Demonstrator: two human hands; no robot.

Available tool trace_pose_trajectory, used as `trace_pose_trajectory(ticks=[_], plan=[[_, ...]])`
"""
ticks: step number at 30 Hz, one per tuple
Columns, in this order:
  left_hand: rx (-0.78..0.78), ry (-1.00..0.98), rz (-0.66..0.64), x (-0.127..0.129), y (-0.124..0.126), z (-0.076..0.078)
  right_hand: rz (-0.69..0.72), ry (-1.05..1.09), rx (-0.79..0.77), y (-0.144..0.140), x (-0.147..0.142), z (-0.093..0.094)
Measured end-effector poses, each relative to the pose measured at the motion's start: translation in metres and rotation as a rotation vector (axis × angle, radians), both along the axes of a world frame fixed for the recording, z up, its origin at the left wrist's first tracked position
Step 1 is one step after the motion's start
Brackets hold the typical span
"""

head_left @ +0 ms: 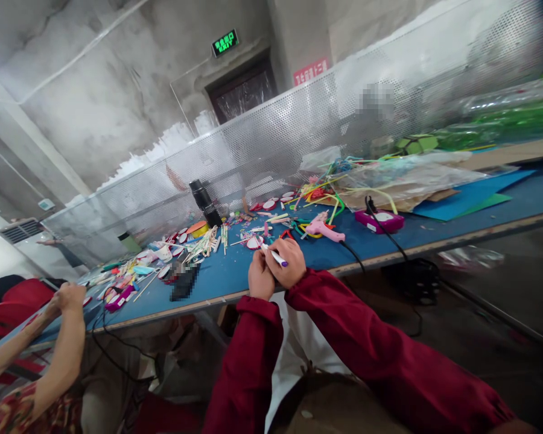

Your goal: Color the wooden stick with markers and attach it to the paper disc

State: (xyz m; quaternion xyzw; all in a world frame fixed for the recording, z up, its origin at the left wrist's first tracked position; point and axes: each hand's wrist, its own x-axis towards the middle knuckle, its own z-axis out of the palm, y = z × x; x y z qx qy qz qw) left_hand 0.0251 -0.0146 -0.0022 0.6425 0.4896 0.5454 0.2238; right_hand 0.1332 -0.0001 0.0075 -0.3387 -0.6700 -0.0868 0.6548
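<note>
My right hand (291, 263) is closed around a white marker pen (277, 257) with a purple end. The pen slants up to the left, its tip close to a small round white disc with a red rim (254, 242). My left hand (260, 276) is closed right beside the right one, with the disc at its fingertips; part of its grip is hidden. Both hands are over the front edge of the blue table (226, 278). Just to the right lies a pink glue gun (324, 228), its black cord running off the front edge.
A purple box with a cord (379, 220) stands at right. Wooden sticks (210, 243), a black bottle (204, 202) and coloured scraps fill the table's back and left. Behind rises a perforated metal screen (280, 141). At far left are another person's hands (71, 296).
</note>
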Motion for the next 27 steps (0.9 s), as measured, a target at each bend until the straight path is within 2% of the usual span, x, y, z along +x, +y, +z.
trace_pose_trajectory(ticks=[8,27], plan=[[0.001,0.037,0.019,-0.0008,-0.0002,-0.0007,0.038,-0.007,-0.003,0.0010,-0.0003,-0.0013],[0.002,0.026,-0.011,-0.0005,-0.0011,-0.0002,0.021,0.016,0.003,0.0001,0.0003,-0.0007]])
